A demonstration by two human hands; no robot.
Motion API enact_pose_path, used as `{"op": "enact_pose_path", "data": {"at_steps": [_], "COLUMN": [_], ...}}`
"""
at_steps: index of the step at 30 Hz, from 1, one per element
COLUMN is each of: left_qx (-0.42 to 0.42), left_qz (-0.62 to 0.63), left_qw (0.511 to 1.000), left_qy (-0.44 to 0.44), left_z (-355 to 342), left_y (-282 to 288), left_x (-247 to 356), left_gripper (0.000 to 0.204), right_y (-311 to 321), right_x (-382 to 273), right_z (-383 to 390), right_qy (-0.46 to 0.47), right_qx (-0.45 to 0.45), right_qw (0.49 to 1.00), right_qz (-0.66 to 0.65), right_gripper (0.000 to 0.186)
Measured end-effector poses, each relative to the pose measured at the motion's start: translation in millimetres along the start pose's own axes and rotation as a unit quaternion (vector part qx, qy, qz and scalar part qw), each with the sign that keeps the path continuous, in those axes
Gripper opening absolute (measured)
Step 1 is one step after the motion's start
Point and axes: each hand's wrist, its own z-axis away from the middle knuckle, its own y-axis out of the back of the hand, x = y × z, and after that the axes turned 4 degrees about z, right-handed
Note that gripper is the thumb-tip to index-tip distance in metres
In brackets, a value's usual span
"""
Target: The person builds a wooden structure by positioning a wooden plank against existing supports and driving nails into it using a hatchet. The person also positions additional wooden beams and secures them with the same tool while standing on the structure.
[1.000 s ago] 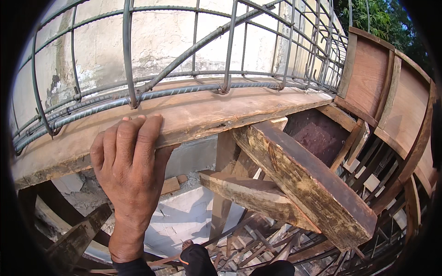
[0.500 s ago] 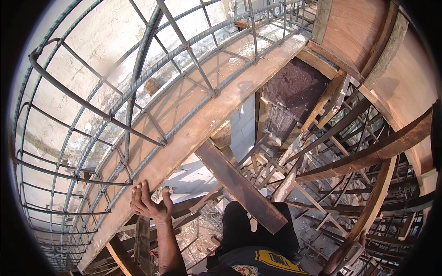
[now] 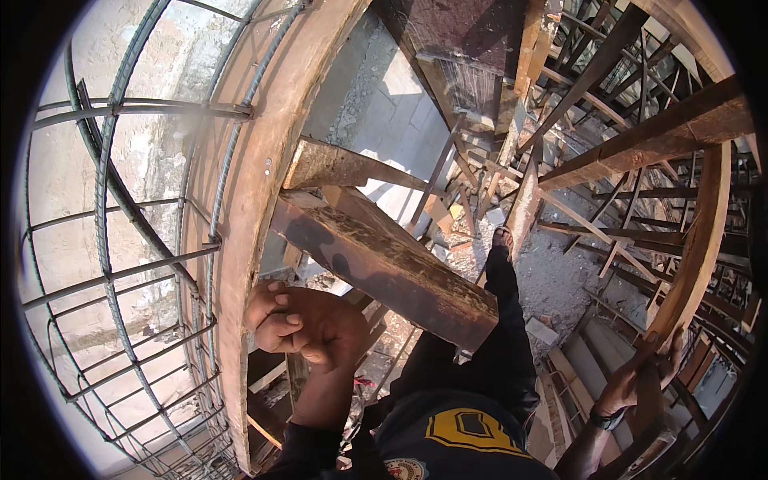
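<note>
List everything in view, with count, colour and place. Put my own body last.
Rebar: many bars, grey, left side
Wall: one, pale and weathered, behind the bars
Long board: one, brown, running top to bottom, left of centre
Thick timber: one, dark brown, centre
Dark panel: one, reddish brown, top centre
Held timber: one, brown, right
Other timbers: too many to count, brown, mostly right
Rubble: uncountable, greyish, ground below
Shirt: one, black with yellow emblem, bottom centre
Foot: one visible, right of centre
Left hand: one, fingers curled, at the long board's edge
Right hand: one, dark wristband, gripping the held timber
</note>
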Motion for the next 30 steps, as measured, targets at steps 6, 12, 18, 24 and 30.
{"op": "enact_pose_path", "data": {"at_steps": [6, 12, 18, 24, 30], "left_qx": [-0.171, -0.547, -0.725, -0.785, -0.758], "left_qz": [-0.15, -0.167, -0.335, -0.333, -0.225], "left_qw": [0.973, 0.819, 0.601, 0.522, 0.61], "left_qy": [0.029, 0.044, -0.029, -0.013, -0.055], "left_z": [-8.4, -69.6, -128.6, -138.1, -122.7], "left_y": [-12.1, 9.3, 6.3, -2.6, -5.1], "left_x": [-21.9, -14.8, -37.1, -44.4, -48.0], "left_gripper": [0.053, 0.086, 0.094, 0.082, 0.07], "right_y": [-5.4, 1.9, 27.0, 87.0, 43.6], "right_x": [-5.2, -6.2, -12.7, -36.9, -34.9], "right_z": [-11.7, -8.0, -13.4, 34.5, 152.9], "right_qy": [0.13, 0.117, 0.101, -0.045, -0.14], "right_qx": [0.053, 0.029, -0.042, -0.26, -0.457], "right_qw": [0.99, 0.992, 0.986, 0.956, 0.819], "right_qz": [0.012, -0.046, -0.125, -0.129, -0.317], "right_gripper": [0.02, 0.019, 0.025, 0.028, 0.033]}}
